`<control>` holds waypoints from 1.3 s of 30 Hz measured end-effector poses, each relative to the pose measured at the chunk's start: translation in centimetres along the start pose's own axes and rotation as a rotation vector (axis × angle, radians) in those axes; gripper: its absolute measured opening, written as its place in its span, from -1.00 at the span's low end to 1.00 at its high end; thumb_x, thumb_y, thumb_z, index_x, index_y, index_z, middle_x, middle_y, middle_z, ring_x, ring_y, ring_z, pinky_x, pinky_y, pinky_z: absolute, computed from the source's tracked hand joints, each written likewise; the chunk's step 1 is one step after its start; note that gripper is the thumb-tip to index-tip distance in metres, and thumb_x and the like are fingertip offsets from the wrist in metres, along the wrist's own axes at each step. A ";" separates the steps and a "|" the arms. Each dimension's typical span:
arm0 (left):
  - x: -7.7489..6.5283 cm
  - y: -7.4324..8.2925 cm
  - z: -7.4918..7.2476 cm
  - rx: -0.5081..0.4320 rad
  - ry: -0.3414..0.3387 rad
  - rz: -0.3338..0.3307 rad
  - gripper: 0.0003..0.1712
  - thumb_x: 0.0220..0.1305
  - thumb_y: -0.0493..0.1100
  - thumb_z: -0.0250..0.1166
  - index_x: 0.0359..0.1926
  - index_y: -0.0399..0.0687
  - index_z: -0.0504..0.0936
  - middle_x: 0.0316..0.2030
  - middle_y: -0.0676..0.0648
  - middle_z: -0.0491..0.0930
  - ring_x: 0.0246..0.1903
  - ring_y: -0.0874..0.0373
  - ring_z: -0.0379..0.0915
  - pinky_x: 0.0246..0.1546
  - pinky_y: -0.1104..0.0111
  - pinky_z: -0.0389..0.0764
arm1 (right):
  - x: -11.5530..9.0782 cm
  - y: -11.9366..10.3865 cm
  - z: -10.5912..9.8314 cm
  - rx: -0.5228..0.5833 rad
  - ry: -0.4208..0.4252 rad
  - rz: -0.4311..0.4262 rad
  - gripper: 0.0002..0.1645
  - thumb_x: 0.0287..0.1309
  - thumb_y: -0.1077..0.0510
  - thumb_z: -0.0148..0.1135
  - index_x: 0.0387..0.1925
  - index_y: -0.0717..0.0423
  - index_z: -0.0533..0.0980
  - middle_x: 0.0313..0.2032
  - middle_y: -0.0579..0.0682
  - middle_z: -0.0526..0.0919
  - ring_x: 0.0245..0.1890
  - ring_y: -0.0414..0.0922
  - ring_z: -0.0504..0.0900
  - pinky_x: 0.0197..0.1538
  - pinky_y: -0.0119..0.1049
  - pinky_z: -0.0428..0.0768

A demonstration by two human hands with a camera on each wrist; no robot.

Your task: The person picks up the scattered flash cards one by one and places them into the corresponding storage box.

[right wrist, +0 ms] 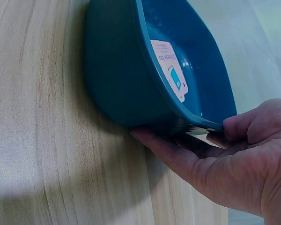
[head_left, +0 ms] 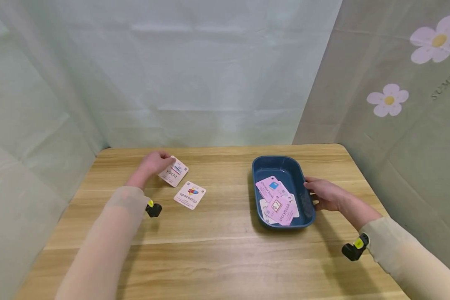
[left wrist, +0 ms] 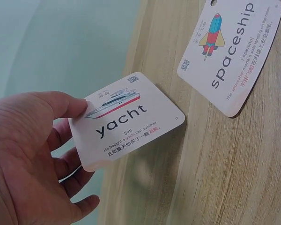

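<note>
My left hand (head_left: 154, 163) pinches a white yacht flashcard (left wrist: 131, 122) between thumb and fingers, with the card's lower end tilted near the tabletop. Beside it, a white spaceship flashcard (head_left: 190, 195) lies face up on the wood. On the right, my right hand (head_left: 325, 194) holds the outer side of a blue plastic basin (head_left: 260, 161); in the right wrist view its fingers (right wrist: 175, 152) meet the wall and rim. Inside the basin lie several overlapping cards, among them a pink storybook card (head_left: 283, 210) and a pink Chinese book card (head_left: 268, 187).
Everything stands on a wood-grain table (head_left: 225, 262). A pale curtain (head_left: 210, 75) hangs behind its back edge, and a flowered curtain (head_left: 405, 166) borders the right side. Small black cameras (head_left: 354, 250) are strapped at both wrists.
</note>
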State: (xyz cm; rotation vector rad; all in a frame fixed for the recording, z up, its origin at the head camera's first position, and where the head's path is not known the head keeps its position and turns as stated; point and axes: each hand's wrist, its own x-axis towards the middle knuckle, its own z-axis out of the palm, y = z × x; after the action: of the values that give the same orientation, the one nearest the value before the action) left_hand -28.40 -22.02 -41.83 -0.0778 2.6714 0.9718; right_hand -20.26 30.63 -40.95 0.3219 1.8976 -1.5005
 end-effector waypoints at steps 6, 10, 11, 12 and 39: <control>-0.4 -0.3 -0.4 -0.035 0.002 0.009 -0.44 0.54 0.07 0.09 0.23 -0.34 0.47 0.09 -0.34 0.50 0.00 -0.13 0.41 -0.03 0.13 0.49 | 0.3 -0.1 0.1 -0.005 -0.011 -0.002 -0.28 0.66 0.12 -0.35 0.62 0.12 -0.33 0.55 0.40 -0.18 0.46 0.38 0.00 0.29 0.42 0.26; -0.7 -0.3 -0.6 -0.051 0.010 0.023 -0.46 0.53 0.10 0.09 0.20 -0.29 0.49 0.09 -0.32 0.50 0.02 -0.14 0.39 -0.01 0.09 0.46 | 0.4 0.0 0.1 -0.005 -0.015 -0.004 -0.28 0.66 0.12 -0.35 0.62 0.12 -0.33 0.54 0.39 -0.17 0.45 0.38 0.02 0.30 0.41 0.26; -0.7 -0.3 -0.7 -0.051 0.013 0.028 -0.46 0.53 0.11 0.09 0.18 -0.27 0.50 0.09 -0.31 0.50 0.02 -0.15 0.38 -0.02 0.08 0.46 | 0.4 0.0 0.1 -0.006 -0.017 -0.005 -0.28 0.66 0.12 -0.35 0.62 0.12 -0.33 0.54 0.40 -0.15 0.44 0.37 0.03 0.30 0.40 0.27; -0.8 -0.2 -0.7 -0.049 0.015 0.033 -0.47 0.53 0.12 0.09 0.18 -0.25 0.51 0.09 -0.30 0.51 0.02 -0.14 0.39 -0.03 0.09 0.45 | 0.4 0.1 0.1 -0.004 -0.017 -0.006 -0.28 0.66 0.12 -0.34 0.62 0.12 -0.32 0.53 0.40 -0.13 0.43 0.37 0.05 0.30 0.39 0.29; -0.8 5.8 2.8 -0.204 0.089 0.228 -0.64 0.46 0.04 0.25 -0.07 -0.20 0.63 -0.18 -0.17 0.58 -0.25 0.02 0.46 -0.26 0.26 0.48 | -0.2 2.1 -0.7 -0.008 -0.011 -0.046 -0.29 0.65 0.12 -0.39 0.61 0.20 -0.32 0.48 0.43 -0.06 0.38 0.38 0.13 0.21 0.34 0.43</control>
State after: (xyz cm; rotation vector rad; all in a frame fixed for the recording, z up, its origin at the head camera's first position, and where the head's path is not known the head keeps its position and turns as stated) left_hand -27.82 -15.82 -40.03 0.1471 2.6950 1.3404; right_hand -19.16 31.99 -42.31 0.2673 1.9139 -1.5213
